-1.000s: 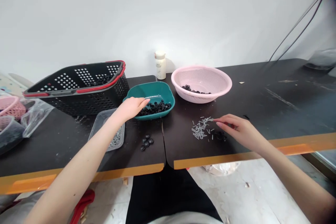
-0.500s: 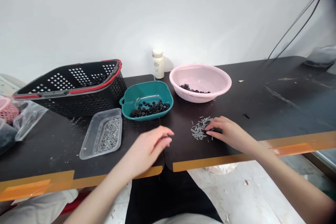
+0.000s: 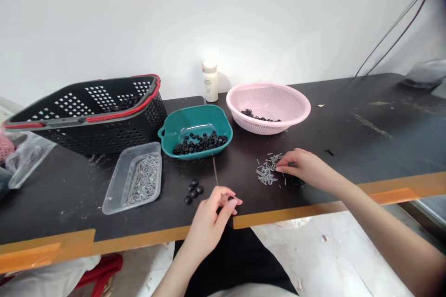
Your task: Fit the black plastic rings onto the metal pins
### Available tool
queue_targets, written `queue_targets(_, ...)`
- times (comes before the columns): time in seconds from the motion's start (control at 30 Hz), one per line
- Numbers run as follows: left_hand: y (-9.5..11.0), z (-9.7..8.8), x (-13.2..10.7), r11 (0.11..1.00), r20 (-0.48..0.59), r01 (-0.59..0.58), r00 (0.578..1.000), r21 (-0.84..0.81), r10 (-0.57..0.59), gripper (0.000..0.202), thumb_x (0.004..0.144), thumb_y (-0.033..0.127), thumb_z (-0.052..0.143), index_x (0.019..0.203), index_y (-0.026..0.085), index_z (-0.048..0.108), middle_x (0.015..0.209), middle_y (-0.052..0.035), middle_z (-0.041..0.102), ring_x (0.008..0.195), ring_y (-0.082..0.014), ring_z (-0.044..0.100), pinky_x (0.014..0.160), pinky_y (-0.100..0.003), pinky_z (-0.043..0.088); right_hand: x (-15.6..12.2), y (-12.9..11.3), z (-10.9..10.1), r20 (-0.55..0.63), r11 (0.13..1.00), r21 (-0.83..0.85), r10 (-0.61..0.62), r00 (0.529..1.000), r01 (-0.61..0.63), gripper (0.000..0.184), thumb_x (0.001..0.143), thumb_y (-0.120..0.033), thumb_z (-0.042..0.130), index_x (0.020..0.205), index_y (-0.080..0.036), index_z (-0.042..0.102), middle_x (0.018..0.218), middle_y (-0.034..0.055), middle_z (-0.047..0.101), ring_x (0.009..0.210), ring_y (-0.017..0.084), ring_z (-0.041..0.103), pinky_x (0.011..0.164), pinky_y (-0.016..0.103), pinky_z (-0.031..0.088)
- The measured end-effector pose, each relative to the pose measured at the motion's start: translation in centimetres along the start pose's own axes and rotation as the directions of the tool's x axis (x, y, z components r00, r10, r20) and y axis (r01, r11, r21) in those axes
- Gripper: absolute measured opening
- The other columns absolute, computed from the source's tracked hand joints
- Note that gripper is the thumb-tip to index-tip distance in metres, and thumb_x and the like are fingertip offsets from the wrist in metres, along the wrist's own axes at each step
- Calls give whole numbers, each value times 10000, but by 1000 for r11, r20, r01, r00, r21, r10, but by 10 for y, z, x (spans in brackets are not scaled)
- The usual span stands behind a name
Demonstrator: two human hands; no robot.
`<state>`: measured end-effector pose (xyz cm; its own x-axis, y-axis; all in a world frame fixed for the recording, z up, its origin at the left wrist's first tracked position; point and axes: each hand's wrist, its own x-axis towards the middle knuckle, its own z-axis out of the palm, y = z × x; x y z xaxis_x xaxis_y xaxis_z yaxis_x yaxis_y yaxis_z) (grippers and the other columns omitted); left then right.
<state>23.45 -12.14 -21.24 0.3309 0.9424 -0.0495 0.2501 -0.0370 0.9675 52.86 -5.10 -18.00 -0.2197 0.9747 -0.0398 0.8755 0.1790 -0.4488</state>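
Observation:
My left hand (image 3: pixel 214 213) is closed at the table's front edge, a small black round piece (image 3: pixel 231 198) pinched between thumb and fingers. To its left lie several black round pieces (image 3: pixel 193 191) in a loose cluster. My right hand (image 3: pixel 301 167) rests at the right side of a scattered pile of short metal pins (image 3: pixel 267 174). Its thumb and forefinger are pinched together over the pins; whatever is between the tips is too small to make out. Under the right palm some dark pieces (image 3: pixel 297 181) show, partly hidden by the hand.
A clear plastic tray (image 3: pixel 114 190) of metal pins is at left. Behind it are a black basket (image 3: pixel 146 113) with red handles and a teal basin (image 3: pixel 167 123) holding black pieces. A pink colander (image 3: pixel 303 106) and white bottle (image 3: pixel 211 83) stand near the wall.
My left hand has moved right and toward the table edge, and a black round piece now shows in its fingers. The black cluster is now visible. My right hand stays by the pin pile.

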Motion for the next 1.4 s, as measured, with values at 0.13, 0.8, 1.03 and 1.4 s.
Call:
queue_targets(0.13, -2, 1, 6, 968, -111, -28, 994, -249, 0, 186, 933, 371, 525, 919, 197, 588, 878, -25, 734, 724, -109, 647, 743, -229, 516, -7, -22, 5, -42, 930, 362, 89, 995, -68, 268, 828, -474, 636, 835, -227, 738, 863, 44, 731, 807, 230, 643, 741, 356, 486)
queue_targets(0.8, -20, -5, -2, 862, -535, -298, 844, -410, 37, 141, 680, 226, 813, 786, 191, 727, 759, 9, 634, 644, -94, 629, 622, -194, 551, -8, -137, 66, -432, 584, 661, -218, 875, 472, 126, 802, -154, 702, 787, -212, 591, 772, 19, 722, 710, 160, 700, 666, 273, 570)
queue_targets(1.03, -18, 2, -6, 884, -441, -173, 897, -435, -42, 203, 617, 254, 844, 674, 165, 671, 545, 25, 655, 488, -97, 600, 513, -181, 501, -4, -131, 62, -247, 568, 686, -405, 880, 454, 169, 814, -156, 700, 772, -205, 544, 792, 22, 723, 690, 140, 687, 636, 250, 544)
queue_targets(1.4, -7, -2, -6, 977, -354, -139, 932, -163, 74, 283, 688, 395, 795, 620, 161, 652, 512, 12, 622, 460, -104, 558, 473, -202, 445, -10, -130, 34, -79, 715, 377, -609, 789, 589, 269, 847, -78, 562, 676, -208, 402, 789, 1, 704, 663, 104, 643, 569, 191, 426)
